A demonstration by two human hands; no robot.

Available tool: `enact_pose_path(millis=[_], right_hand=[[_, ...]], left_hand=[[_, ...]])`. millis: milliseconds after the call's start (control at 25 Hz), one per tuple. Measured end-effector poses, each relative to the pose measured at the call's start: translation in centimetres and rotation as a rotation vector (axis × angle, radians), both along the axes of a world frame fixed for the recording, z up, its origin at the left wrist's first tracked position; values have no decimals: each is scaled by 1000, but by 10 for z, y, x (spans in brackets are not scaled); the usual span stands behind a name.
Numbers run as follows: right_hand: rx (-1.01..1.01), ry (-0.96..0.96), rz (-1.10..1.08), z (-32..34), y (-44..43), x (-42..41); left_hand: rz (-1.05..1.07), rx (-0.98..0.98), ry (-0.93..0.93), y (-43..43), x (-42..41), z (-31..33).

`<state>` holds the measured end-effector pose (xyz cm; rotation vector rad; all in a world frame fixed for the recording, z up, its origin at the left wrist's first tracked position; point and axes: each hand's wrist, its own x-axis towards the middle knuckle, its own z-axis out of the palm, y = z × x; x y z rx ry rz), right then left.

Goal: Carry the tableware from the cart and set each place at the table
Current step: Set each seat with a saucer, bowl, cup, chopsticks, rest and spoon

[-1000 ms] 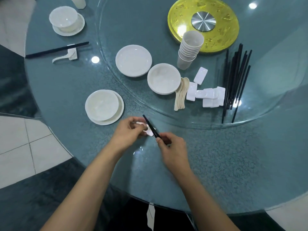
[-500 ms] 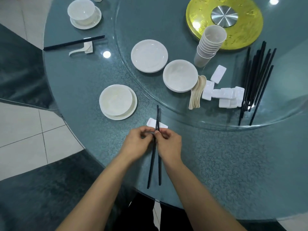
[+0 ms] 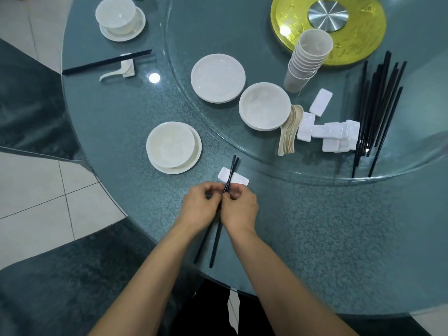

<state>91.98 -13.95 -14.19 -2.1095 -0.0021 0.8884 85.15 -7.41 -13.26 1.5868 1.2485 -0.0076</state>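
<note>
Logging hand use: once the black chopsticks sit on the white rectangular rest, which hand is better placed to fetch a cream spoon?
Likely the right hand: the stack of cream plastic spoons lies to its right on the glass turntable; the left hand would cross the black chopsticks.

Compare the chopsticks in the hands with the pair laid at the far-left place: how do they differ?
The near chopsticks are pinched by the left hand and the right hand; the far chopsticks lie with no hand on them. The near pair splays apart at its near end; the far pair lies close together. A white spoon sits by the far rest, none by the near rest. Both pairs are black and cross a white rest.
</note>
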Motion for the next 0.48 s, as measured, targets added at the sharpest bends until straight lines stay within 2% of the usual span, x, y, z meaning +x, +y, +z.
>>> enact_pose_path(millis=[480], right_hand=[[6, 95, -200, -3, 13, -1]], left_hand=[[6, 42, 15, 6, 3, -2]])
